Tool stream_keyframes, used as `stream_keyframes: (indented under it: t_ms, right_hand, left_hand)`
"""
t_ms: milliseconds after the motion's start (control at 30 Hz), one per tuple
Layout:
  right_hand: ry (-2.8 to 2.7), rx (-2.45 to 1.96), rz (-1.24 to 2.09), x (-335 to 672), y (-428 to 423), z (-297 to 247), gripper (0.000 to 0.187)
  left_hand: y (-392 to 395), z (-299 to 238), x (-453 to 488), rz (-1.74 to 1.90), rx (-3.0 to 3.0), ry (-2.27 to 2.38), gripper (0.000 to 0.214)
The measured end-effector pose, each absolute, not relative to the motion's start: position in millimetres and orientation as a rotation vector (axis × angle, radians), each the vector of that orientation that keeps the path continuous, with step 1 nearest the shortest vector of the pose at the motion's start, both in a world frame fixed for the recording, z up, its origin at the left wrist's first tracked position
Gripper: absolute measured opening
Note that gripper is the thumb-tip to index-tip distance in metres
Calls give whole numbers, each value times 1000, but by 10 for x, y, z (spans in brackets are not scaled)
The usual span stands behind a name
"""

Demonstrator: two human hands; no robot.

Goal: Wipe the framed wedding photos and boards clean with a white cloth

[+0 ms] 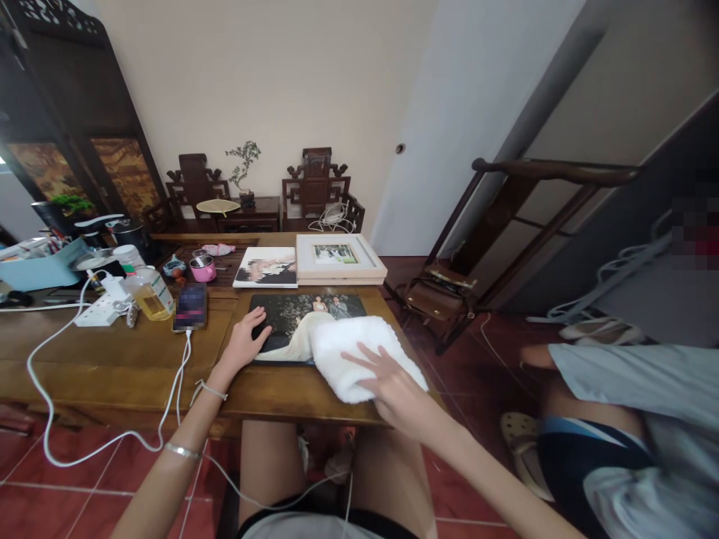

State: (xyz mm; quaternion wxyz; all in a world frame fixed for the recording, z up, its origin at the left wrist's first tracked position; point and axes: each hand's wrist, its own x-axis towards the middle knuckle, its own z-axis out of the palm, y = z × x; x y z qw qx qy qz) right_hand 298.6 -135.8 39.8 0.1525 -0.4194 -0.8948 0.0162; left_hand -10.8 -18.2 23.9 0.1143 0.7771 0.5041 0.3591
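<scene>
A dark wedding photo panel (286, 318) lies flat near the front edge of the wooden table. My left hand (247, 338) rests on its left edge, fingers stretched out and holding nothing. Over the panel's lower right part is a folded white towel (348, 337), which also reaches past the panel onto the table. My right hand (382, 374) grips the towel from above, two fingers extended across it and the others curled into the cloth. The towel hides the panel's lower right corner.
Behind the panel lie a white photo album (264, 273) and a framed picture (337, 254). To the left are a phone (191, 307) on a cable, a bottle of yellow liquid (150, 292), a pink cup (203, 268) and a power strip (104, 308). Another person (612, 434) sits at right.
</scene>
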Motion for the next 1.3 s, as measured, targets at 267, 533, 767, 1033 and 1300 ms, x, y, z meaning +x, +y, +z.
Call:
stream_keyframes:
  t_ms: [267, 533, 767, 1033, 1300]
  right_hand:
    - [-2526, -1375, 32, 3008, -75, 604, 63]
    - [-2490, -1445, -20, 2916, 39, 622, 62]
    - [-2568, -1249, -2, 2964, -1073, 410, 61]
    - [-2618, -1239, 56, 2842, -1225, 504, 63]
    - [-2534, -1531, -1, 2508, -49, 729, 61]
  left_hand:
    - [-173, 248, -119, 1033, 2295, 1478, 41]
    - [-159, 223, -109, 1080, 2254, 1501, 40]
    - [-172, 215, -94, 1059, 2267, 1510, 41]
    - [-170, 208, -113, 1011, 2318, 1437, 46]
    - [-156, 227, -132, 953, 2303, 1442, 47]
